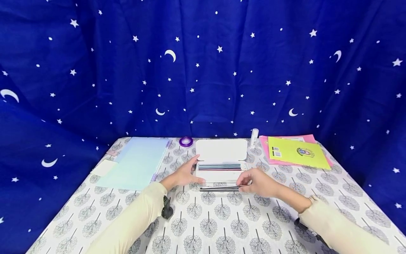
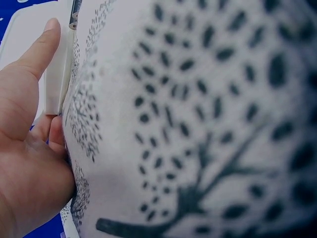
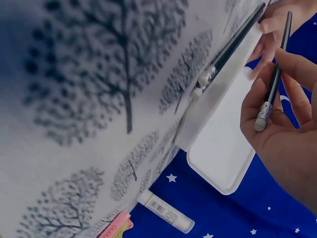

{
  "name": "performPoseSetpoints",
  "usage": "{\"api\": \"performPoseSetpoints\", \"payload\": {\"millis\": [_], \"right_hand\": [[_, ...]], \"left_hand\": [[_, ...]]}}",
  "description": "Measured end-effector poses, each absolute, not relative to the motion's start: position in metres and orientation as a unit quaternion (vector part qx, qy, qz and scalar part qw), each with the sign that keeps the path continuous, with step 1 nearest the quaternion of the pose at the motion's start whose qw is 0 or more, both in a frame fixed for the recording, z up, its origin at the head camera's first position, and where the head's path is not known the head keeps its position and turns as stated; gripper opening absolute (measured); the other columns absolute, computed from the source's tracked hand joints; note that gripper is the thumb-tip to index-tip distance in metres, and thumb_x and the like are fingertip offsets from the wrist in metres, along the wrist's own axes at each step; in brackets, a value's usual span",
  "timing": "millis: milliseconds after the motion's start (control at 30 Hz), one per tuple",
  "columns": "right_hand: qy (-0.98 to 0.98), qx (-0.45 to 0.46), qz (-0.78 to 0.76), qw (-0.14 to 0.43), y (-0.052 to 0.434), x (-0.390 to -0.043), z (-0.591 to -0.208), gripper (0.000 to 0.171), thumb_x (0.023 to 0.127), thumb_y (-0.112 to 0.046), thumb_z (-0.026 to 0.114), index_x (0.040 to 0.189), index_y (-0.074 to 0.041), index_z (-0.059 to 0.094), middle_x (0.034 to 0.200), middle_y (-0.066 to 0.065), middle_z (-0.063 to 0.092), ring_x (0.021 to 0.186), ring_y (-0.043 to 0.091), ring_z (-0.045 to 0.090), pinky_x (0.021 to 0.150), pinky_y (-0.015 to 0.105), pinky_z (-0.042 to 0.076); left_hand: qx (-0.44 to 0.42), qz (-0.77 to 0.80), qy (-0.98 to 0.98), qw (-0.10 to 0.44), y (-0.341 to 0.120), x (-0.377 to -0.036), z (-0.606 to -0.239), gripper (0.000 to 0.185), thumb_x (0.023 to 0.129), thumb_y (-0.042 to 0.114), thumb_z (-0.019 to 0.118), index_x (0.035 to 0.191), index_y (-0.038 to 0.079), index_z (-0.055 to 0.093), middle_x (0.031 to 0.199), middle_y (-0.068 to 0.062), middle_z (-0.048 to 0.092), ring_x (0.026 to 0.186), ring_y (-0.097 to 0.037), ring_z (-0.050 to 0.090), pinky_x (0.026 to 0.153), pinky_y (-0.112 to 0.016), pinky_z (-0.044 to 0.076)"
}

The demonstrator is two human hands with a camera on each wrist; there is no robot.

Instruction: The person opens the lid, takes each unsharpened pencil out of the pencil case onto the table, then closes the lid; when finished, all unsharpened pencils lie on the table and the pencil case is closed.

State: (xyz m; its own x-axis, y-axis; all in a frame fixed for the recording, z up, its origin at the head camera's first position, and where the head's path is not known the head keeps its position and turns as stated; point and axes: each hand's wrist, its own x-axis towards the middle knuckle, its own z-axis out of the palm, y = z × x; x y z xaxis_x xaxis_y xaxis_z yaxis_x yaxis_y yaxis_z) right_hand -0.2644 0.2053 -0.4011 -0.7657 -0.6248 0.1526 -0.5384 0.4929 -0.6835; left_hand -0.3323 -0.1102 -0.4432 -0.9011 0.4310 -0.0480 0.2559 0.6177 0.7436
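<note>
A white pencil case (image 1: 219, 175) lies open on the table, its lid (image 1: 221, 150) tipped back away from me. Several coloured pencils (image 1: 219, 167) lie along the back of its tray. My left hand (image 1: 184, 174) grips the case's left end, with the thumb (image 2: 42, 49) stretched along its front wall. In my right hand (image 1: 258, 183), thumb and fingers pinch a dark pencil (image 3: 275, 82) near its eraser end. Two more dark pencils (image 3: 230, 47) with white erasers lie on the cloth along the front of the case.
Left of the case lies a pale blue notebook (image 1: 136, 162) beside a cream paper pad (image 1: 104, 168). Behind are a purple tape roll (image 1: 186, 141) and a white glue stick (image 1: 254, 137). A yellow-green book (image 1: 298, 152) overlaps pink ones (image 1: 264, 148) at right.
</note>
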Motion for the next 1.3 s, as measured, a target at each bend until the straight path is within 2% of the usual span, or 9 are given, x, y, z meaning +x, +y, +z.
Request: {"api": "performPoseSetpoints", "payload": {"millis": [333,533,767,1300], "right_hand": [[0.871,-0.33,-0.359,0.05,0.203,-0.26,-0.409,0.012,0.082,0.0,0.076,0.09,-0.007,0.072,0.083,0.003,0.074,0.076,0.009,0.066,0.077,0.026,0.056],[0.87,-0.339,-0.357,0.035,0.2,-0.26,-0.418,0.013,0.081,0.005,0.074,0.088,-0.007,0.073,0.078,0.0,0.073,0.07,0.006,0.065,0.068,0.024,0.056],[0.87,-0.32,-0.372,0.032,0.193,-0.258,-0.421,0.011,0.081,0.004,0.073,0.088,-0.005,0.072,0.081,0.006,0.074,0.07,0.007,0.066,0.068,0.022,0.057],[0.883,-0.286,-0.37,0.035,0.185,-0.257,-0.425,0.013,0.078,0.004,0.078,0.083,-0.006,0.071,0.075,-0.001,0.071,0.066,0.006,0.063,0.063,0.021,0.055]], "left_hand": [[0.193,0.393,0.892,0.113,-0.11,-0.333,-0.444,0.114,0.075,0.042,0.084,0.161,0.027,0.01,0.159,-0.007,0.033,0.134,-0.033,0.046,0.113,-0.054,0.035],[0.195,0.394,0.891,0.115,-0.11,-0.334,-0.443,0.113,0.076,0.042,0.083,0.161,0.026,0.01,0.159,-0.007,0.032,0.134,-0.034,0.046,0.113,-0.054,0.034],[0.191,0.391,0.893,0.114,-0.11,-0.333,-0.442,0.113,0.076,0.041,0.084,0.16,0.027,0.01,0.159,-0.007,0.033,0.134,-0.033,0.046,0.113,-0.054,0.034],[0.192,0.393,0.892,0.114,-0.111,-0.332,-0.443,0.113,0.076,0.042,0.084,0.161,0.027,0.011,0.159,-0.008,0.033,0.133,-0.034,0.046,0.112,-0.054,0.036]]}}
